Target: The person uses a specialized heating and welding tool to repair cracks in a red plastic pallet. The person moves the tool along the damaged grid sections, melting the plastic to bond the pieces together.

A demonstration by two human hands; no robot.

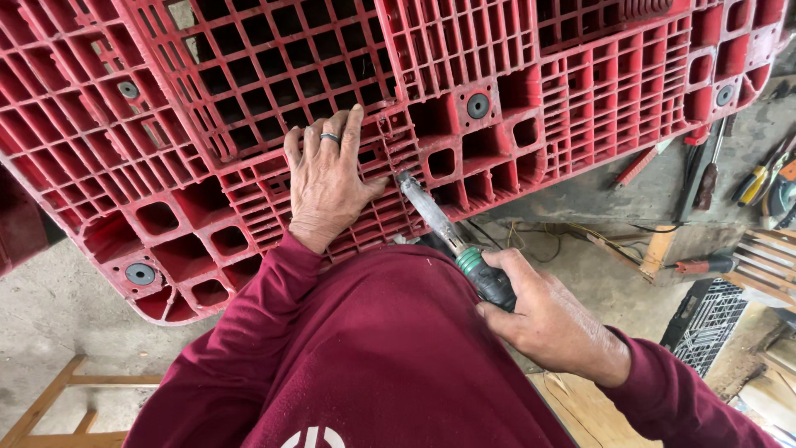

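Currently, going left to right, I see a wooden frame [58,398] at the lower left corner, lying on the concrete floor [50,307]. Above it, a red pallet [249,99] fills the upper view, its ribbed grid facing me and its lower edge running down from the upper right to a rounded corner at lower left. Round grey discs [140,274] sit in several of its pockets.

My left hand [327,187] lies flat on the pallet grid, palm down. Its fingers [330,137] are extended and close together, with the thumb spread to the right; a ring is on one finger. It grips nothing.

My right hand [543,319] is closed around the dark handle of a soldering tool [448,232], which has a green collar. The fingers wrap the handle fully. The metal shaft points up and left, and its tip meets the pallet rib just beside my left thumb.

Open floor lies below the pallet's edge, to the right of the tool. A cable [539,241] trails there. Farther right, well apart from both hands, are a red-handled screwdriver [638,164], pliers [759,182] with yellow grips, and a black grille [705,319]. Wooden slats [767,261] cross the right edge.
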